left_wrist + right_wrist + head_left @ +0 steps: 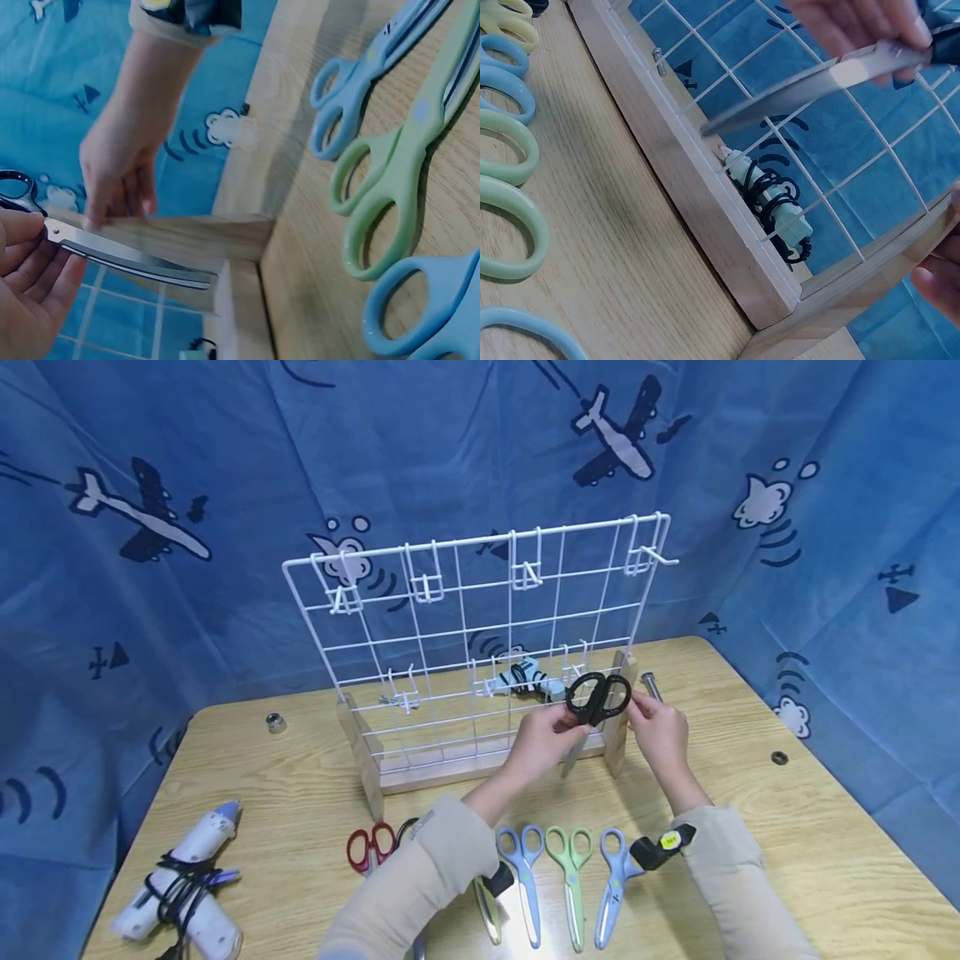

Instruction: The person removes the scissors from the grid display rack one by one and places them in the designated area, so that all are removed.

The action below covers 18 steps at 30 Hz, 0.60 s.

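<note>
My left hand [543,743] pinches black-handled scissors [597,703] near the pivot, handle loops up. In the left wrist view, the scissors' blade [135,259] points away from the fingers toward the wooden base. My right hand [660,731] is at the right wooden upright [617,743] of a white wire grid rack [480,539]. The right wrist view shows its thumb and fingers on either side of that upright [870,281], holding its end. Several white hooks [527,572] hang on the grid in two rows.
In front of the rack lie red scissors [360,852], blue scissors [527,881], green scissors [573,881] and others, partly behind the left sleeve. A light-blue glue gun [528,670] lies behind the grid, a white one [213,927] at left. A bolt [651,687] and nuts [780,758] lie about.
</note>
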Available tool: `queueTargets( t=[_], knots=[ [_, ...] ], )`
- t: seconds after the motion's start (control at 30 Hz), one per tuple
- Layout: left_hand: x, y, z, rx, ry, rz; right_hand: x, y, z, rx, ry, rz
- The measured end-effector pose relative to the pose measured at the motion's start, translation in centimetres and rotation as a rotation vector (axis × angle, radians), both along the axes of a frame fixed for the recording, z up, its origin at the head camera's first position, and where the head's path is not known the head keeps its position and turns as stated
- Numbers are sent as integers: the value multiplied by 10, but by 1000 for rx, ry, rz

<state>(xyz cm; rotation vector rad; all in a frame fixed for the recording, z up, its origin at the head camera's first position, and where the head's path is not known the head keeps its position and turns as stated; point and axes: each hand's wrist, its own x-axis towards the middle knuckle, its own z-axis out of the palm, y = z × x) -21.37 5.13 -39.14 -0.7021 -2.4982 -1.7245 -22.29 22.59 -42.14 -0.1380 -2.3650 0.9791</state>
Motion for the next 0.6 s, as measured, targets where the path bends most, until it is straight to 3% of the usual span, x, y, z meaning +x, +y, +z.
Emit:
queueTargets(
  t=[0.23, 0.6],
  knots=[
    [18, -13, 10, 9, 2, -40, -1, 0, -1, 48, 63, -3],
    [41, -63, 7, -24, -70, -41, 0, -1, -1, 14, 53, 14]
  ],
)
